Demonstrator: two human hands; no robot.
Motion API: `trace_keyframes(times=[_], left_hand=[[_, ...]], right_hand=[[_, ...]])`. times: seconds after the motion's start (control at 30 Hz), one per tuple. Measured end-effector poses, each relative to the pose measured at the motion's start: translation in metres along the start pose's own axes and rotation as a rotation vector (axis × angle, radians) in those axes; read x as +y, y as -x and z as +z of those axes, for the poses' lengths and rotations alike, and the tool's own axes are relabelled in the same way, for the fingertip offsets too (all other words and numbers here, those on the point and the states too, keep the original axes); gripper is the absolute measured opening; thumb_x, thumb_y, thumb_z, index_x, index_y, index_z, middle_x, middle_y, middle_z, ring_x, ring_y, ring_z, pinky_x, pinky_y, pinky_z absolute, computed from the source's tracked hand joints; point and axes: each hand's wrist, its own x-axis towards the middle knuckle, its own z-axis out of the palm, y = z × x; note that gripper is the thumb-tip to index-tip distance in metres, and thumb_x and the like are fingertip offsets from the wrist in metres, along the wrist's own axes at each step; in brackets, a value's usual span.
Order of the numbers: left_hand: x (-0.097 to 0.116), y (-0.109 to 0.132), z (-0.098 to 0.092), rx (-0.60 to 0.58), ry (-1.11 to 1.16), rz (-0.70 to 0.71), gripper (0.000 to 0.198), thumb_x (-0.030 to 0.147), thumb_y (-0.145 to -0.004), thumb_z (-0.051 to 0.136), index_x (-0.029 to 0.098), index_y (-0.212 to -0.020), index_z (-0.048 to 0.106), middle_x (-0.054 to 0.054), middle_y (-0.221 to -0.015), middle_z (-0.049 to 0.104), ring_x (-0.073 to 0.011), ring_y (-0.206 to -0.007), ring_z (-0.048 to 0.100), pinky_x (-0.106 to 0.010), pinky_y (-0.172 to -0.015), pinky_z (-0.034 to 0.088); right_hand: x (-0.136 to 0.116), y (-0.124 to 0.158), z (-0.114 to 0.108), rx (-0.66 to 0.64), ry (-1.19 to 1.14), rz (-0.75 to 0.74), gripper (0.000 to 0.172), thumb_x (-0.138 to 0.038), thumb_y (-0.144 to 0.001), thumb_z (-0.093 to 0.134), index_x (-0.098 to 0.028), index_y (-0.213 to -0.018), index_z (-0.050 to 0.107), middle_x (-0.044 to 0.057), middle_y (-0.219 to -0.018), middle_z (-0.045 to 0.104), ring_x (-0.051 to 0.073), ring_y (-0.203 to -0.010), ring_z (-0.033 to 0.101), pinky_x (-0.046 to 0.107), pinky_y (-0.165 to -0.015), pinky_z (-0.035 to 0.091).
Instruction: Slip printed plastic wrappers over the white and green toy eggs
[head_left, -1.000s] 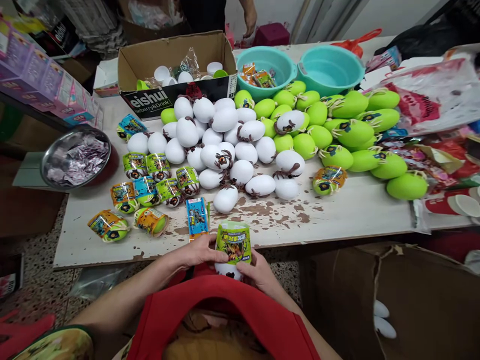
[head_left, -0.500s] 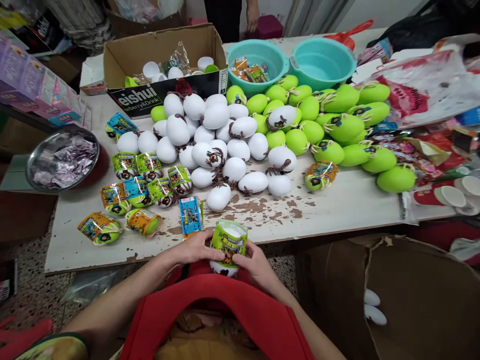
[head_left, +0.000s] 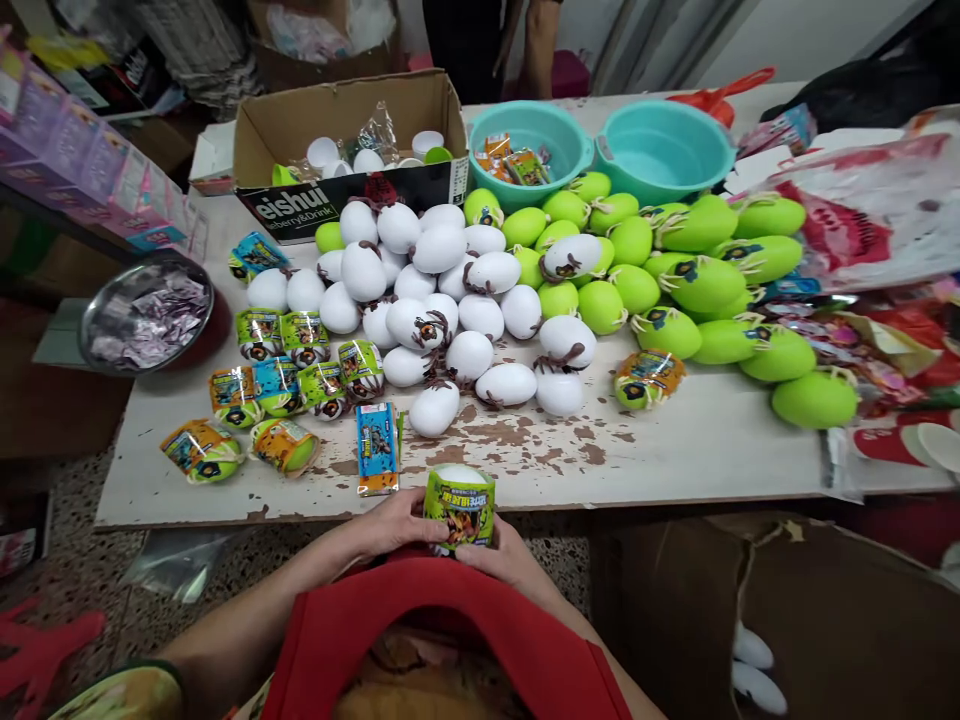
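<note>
Both my hands hold one white toy egg (head_left: pixel 457 474) with a printed green wrapper sleeve (head_left: pixel 469 505) around it, just off the table's front edge. My left hand (head_left: pixel 394 522) grips its left side, thumb across the front. On the right side my right hand (head_left: pixel 510 552) closes on it, thumb along the sleeve's lower edge. The egg's lower end is hidden. Flat blue wrapper sleeves (head_left: pixel 376 445) lie just beyond my left hand. Several white eggs (head_left: pixel 433 408) with brown figures are heaped behind. Wrapped eggs (head_left: pixel 285 445) sit to the left.
Green eggs (head_left: pixel 697 285) are piled on the right, near an orange-wrapped one (head_left: pixel 649 378). Behind stand a cardboard box (head_left: pixel 345 190) and two turquoise basins (head_left: pixel 664 150). A metal bowl of sachets (head_left: pixel 146 312) is at left. Below right is a large carton (head_left: pixel 847 610); a person stands across the table.
The green sleeve now sits lower around the egg, with its printed front turned more upright toward me. My thumbs have shifted on it. The whole view has tilted slightly.
</note>
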Motion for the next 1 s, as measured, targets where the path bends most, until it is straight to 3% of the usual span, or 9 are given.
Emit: trace_keyframes(times=[0.1,0.27,0.4,0.5,0.57,0.67,0.73,0.83,1.0], left_hand=[[0.007,-0.008,0.003,0.042,0.032,0.018,0.061,0.052,-0.066,0.075,0.016,-0.114,0.063,-0.009,-0.109,0.068,-0.0245,-0.099,0.061,-0.035,-0.088,0.046],[0.020,-0.025,0.010,0.200,0.109,-0.012,0.058,0.060,-0.077,0.061,0.019,-0.119,0.060,-0.011,-0.111,0.066,-0.0224,-0.091,0.062,-0.028,-0.066,0.049],[0.030,-0.033,0.023,0.288,0.074,0.004,0.062,0.060,-0.072,0.065,0.016,-0.116,0.059,-0.010,-0.101,0.067,-0.0202,-0.082,0.062,-0.028,-0.065,0.048],[0.038,-0.033,0.034,0.313,0.001,-0.008,0.065,0.064,-0.074,0.061,0.018,-0.120,0.056,-0.010,-0.099,0.066,-0.0215,-0.083,0.061,-0.029,-0.064,0.047],[0.045,-0.031,0.039,0.411,-0.045,0.066,0.065,0.063,-0.073,0.061,0.021,-0.123,0.053,-0.010,-0.111,0.062,-0.0231,-0.092,0.059,-0.031,-0.070,0.047],[0.059,-0.033,0.042,0.597,-0.181,0.310,0.064,0.053,-0.063,0.075,0.022,-0.116,0.055,-0.009,-0.121,0.055,-0.0246,-0.106,0.053,-0.032,-0.084,0.044],[0.072,-0.038,0.041,0.604,-0.274,0.450,0.050,0.047,-0.060,0.078,0.021,-0.098,0.060,-0.006,-0.108,0.058,-0.0234,-0.100,0.053,-0.031,-0.084,0.042],[0.094,-0.049,0.043,0.561,-0.302,0.529,0.032,0.047,-0.068,0.071,0.018,-0.073,0.056,-0.002,-0.084,0.058,-0.0202,-0.084,0.052,-0.030,-0.078,0.041],[0.124,-0.056,0.062,0.578,-0.141,0.539,0.033,0.047,-0.067,0.070,0.017,-0.066,0.055,-0.005,-0.087,0.061,-0.0206,-0.086,0.054,-0.029,-0.078,0.041]], right_hand=[[-0.007,-0.007,-0.006,0.054,-0.125,-0.022,0.061,-0.054,-0.068,0.076,-0.019,-0.114,0.057,0.010,-0.112,0.066,0.026,-0.099,0.062,0.037,-0.084,0.049],[-0.028,-0.019,-0.014,0.137,-0.173,-0.023,0.043,-0.046,-0.076,0.073,-0.017,-0.105,0.058,0.008,-0.105,0.067,0.021,-0.090,0.063,0.031,-0.075,0.050],[-0.045,-0.018,-0.016,0.108,-0.201,-0.027,0.048,-0.049,-0.077,0.071,-0.019,-0.111,0.057,0.008,-0.110,0.066,0.023,-0.093,0.062,0.034,-0.074,0.051],[-0.057,-0.014,-0.014,0.098,-0.183,-0.055,0.054,-0.042,-0.069,0.079,-0.021,-0.112,0.056,0.006,-0.108,0.066,0.023,-0.091,0.063,0.034,-0.074,0.051],[-0.064,-0.009,-0.013,0.087,-0.120,-0.074,0.057,-0.034,-0.062,0.083,-0.020,-0.111,0.056,0.005,-0.102,0.067,0.022,-0.085,0.063,0.032,-0.073,0.050],[-0.072,-0.005,-0.017,-0.014,-0.059,-0.101,0.059,-0.033,-0.060,0.082,-0.018,-0.111,0.057,0.006,-0.095,0.068,0.021,-0.079,0.063,0.030,-0.068,0.049],[-0.076,-0.006,-0.024,-0.108,-0.026,-0.127,0.064,-0.034,-0.058,0.082,-0.018,-0.114,0.056,0.006,-0.093,0.067,0.021,-0.078,0.062,0.029,-0.065,0.047],[-0.088,-0.011,-0.037,-0.162,0.055,-0.174,0.071,-0.031,-0.052,0.083,-0.018,-0.116,0.055,0.005,-0.091,0.067,0.020,-0.075,0.061,0.026,-0.060,0.045],[-0.128,0.001,-0.047,-0.123,0.182,-0.225,0.071,-0.025,-0.053,0.080,-0.017,-0.118,0.052,0.004,-0.092,0.067,0.019,-0.073,0.060,0.024,-0.057,0.043]])
